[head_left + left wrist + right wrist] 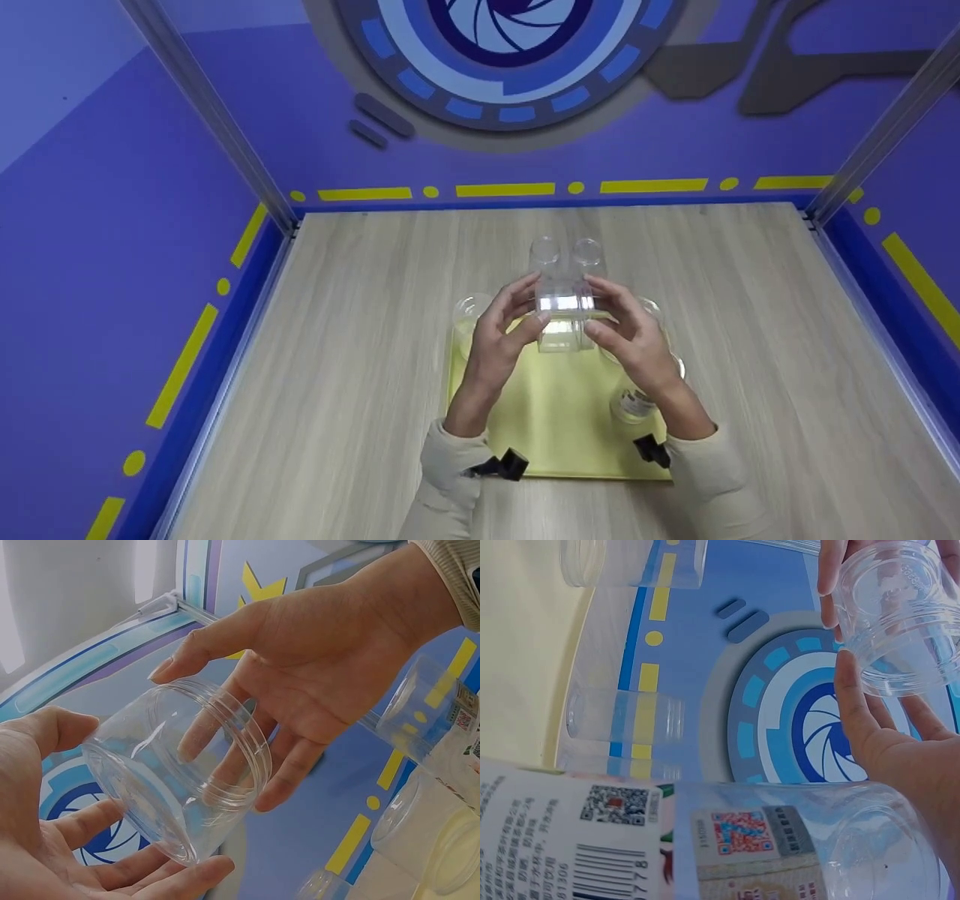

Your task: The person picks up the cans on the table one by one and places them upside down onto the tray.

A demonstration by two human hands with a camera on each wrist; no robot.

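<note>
A clear plastic jar (559, 330) is held up between both hands above the yellow tray (555, 420). The left hand (499, 349) grips one end of it, with the thumb and fingers on opposite sides. At the ridged neck end, the right hand (637, 337) holds it, thumb on one side and fingers on the other. In the left wrist view the jar (180, 772) lies tilted, see-through, with nothing visible inside. A jar with a printed label (636, 405) stands on the tray by the right wrist, partly hidden by the forearm.
Two upturned-looking clear jars (545, 255) stand behind the held one. Another clear jar (471, 307) is at the tray's back left corner. More clear jars, partly covered by the right hand, are along the tray's right side. Blue walls enclose the wooden table (360, 360).
</note>
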